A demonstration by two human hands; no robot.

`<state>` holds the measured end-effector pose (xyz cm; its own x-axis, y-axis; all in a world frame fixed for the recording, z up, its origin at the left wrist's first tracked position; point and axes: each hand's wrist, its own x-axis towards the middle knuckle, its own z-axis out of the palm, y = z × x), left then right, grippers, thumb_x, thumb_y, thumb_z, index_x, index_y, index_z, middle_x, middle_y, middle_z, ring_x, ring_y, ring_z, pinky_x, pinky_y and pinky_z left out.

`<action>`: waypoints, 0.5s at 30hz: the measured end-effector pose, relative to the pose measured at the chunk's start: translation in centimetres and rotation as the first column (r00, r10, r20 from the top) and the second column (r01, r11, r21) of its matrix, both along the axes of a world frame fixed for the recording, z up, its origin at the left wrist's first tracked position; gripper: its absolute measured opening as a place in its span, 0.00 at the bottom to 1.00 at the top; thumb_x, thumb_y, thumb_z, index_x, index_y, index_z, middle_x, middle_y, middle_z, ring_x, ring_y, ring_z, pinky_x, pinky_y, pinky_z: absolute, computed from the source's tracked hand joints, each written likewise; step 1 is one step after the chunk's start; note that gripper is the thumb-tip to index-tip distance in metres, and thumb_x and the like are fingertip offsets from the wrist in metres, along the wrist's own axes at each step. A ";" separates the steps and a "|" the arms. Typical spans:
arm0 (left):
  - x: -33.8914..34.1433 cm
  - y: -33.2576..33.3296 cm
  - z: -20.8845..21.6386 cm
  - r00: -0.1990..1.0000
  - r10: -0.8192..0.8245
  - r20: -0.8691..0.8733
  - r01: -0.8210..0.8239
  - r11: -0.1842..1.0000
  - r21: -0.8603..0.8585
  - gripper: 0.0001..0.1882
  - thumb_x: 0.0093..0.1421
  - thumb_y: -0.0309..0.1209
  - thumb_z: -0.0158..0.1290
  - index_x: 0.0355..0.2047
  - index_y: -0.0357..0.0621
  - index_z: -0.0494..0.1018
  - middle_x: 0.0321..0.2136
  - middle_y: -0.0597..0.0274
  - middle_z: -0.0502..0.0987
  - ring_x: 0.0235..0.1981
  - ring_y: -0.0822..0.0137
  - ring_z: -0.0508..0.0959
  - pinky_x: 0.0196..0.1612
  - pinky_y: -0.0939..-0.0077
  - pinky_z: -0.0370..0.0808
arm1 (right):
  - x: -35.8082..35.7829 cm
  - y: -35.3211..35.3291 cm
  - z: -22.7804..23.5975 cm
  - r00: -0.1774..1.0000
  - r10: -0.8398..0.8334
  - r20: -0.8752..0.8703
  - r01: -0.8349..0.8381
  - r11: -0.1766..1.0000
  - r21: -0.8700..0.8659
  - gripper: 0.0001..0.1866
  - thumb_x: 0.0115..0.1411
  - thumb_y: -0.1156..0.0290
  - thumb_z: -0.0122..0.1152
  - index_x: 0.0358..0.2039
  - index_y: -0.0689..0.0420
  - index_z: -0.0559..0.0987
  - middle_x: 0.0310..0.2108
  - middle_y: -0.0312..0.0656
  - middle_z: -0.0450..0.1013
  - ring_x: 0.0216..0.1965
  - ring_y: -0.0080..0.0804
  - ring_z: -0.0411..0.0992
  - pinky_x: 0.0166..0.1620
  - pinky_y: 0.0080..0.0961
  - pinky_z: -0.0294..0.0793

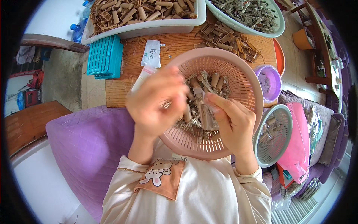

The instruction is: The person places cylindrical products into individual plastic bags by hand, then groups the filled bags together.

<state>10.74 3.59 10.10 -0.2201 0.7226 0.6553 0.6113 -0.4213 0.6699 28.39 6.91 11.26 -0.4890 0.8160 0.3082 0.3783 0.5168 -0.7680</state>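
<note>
My right hand [236, 121] pinches a small clear plastic bag [204, 112] between thumb and fingers. A brownish piece shows through the bag, partly hidden by the fingers. My left hand [158, 100] is raised over the left rim of a pink plastic basket [242, 71]. Motion smears its fingers, so their hold cannot be made out. Inside the basket, below both hands, lie brown tube-like pieces [215, 79] and dry greyish plant sprigs [203, 80].
Beyond the basket stand a white tub [149, 27] of brown pieces and a pale green basin [274, 31] of dried sprigs. Loose brown pieces [227, 39] lie between them. A teal crate [104, 56] is left; a purple bucket [268, 82] and grey-green basket [274, 136] are right.
</note>
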 end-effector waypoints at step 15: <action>2.4 -0.6 -0.1 0.988 -0.114 -0.106 0.109 0.993 -0.054 0.12 0.37 0.21 0.57 0.27 0.41 0.75 0.31 0.62 0.75 0.38 0.59 0.75 0.38 0.71 0.74 | -0.9 -0.4 0.2 0.981 -0.015 0.192 -0.037 0.963 0.268 0.17 0.42 0.79 0.58 0.37 0.62 0.74 0.24 0.37 0.73 0.17 0.25 0.66 0.21 0.21 0.67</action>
